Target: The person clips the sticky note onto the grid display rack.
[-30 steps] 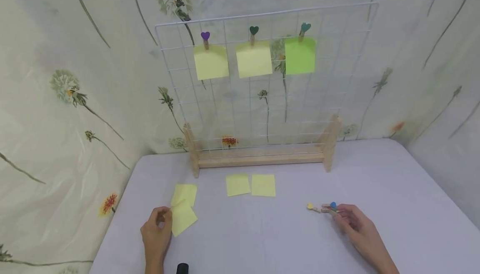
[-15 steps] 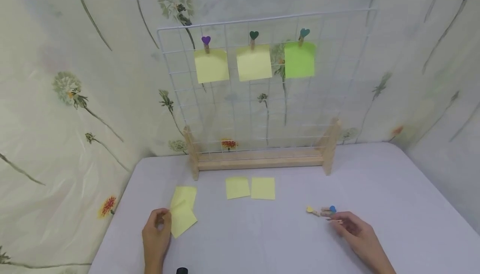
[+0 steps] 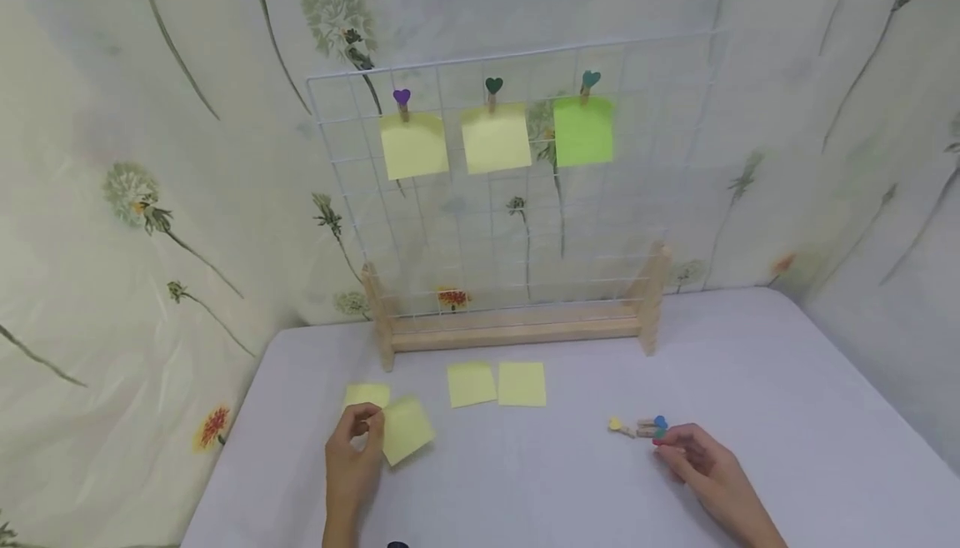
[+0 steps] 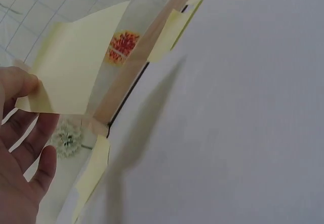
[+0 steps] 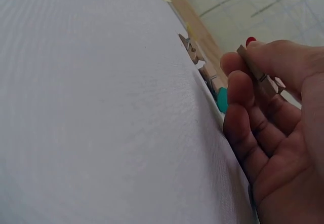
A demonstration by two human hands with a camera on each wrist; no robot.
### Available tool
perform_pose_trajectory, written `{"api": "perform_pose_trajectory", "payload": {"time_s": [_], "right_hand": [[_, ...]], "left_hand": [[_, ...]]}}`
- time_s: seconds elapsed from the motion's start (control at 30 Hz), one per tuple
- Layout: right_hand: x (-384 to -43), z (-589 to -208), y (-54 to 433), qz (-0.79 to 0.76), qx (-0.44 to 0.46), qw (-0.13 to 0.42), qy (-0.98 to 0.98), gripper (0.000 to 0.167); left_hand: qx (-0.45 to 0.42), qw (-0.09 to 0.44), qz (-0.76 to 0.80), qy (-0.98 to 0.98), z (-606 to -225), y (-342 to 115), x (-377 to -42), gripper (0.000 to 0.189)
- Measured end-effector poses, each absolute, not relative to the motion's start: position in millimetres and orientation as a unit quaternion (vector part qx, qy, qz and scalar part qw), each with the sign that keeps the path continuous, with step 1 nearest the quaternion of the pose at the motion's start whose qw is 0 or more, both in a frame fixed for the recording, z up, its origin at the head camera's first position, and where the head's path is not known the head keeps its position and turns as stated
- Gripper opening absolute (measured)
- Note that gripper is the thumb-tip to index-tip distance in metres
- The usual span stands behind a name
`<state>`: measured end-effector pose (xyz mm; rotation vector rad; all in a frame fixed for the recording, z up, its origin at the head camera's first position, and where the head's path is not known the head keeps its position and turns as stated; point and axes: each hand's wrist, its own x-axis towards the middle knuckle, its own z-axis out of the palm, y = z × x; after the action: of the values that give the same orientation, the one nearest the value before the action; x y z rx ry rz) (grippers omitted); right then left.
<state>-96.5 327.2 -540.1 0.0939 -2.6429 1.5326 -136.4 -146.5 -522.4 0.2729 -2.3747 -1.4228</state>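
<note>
My left hand [image 3: 352,456] pinches a pale yellow sticky note [image 3: 408,431] at its edge between thumb and fingers. In the left wrist view the note [image 4: 76,69] is lifted off the table, casting a shadow below. Another yellow note [image 3: 367,394] lies behind that hand, partly covered. On the right side, my right hand [image 3: 708,469] pinches a small wooden clothespin [image 5: 257,72] with a red decoration. Close to its fingertips lie several more clothespins, one with a yellow heart [image 3: 615,424], one with a blue top [image 3: 660,421] and one with a teal top [image 5: 221,100].
A white wire grid [image 3: 517,231] on a wooden stand [image 3: 517,335] stands at the back. Clothespins hold two yellow notes [image 3: 414,146] and a green note [image 3: 583,132] on it. Two yellow notes [image 3: 522,384] lie before the stand. A black object [image 3: 397,545] shows at the bottom edge.
My left hand has picked up the upper yellow note and moved right with it. My right hand has drawn a clothespin from the small cluster and turned it in its fingers.
</note>
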Motion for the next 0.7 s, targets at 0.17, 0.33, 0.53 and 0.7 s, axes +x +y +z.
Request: {"api": "perform_pose_trajectory", "payload": {"time_s": [0.17, 0.33, 0.53, 0.7], "right_hand": [[-97.6, -541.3, 325.2, 0.500, 0.013, 0.040, -0.865, 0.022], [-99.7, -542.3, 324.2, 0.504, 0.013, 0.041, -0.862, 0.021], [-98.9, -543.1, 322.9, 0.507, 0.004, 0.034, -0.861, 0.023], [-97.6, -544.0, 326.9, 0.502, 0.027, 0.062, -0.862, 0.026]], "left_hand": [[0.031, 0.175, -0.531, -0.828, -509.4, -118.6, -150.8, 0.007], [-0.038, 0.173, -0.533, -0.827, -493.0, -93.2, -169.2, 0.008], [-0.076, 0.161, -0.531, -0.829, -480.3, -76.0, -185.9, 0.008], [-0.095, 0.156, -0.522, -0.833, -472.5, -69.1, -197.4, 0.007]]}}
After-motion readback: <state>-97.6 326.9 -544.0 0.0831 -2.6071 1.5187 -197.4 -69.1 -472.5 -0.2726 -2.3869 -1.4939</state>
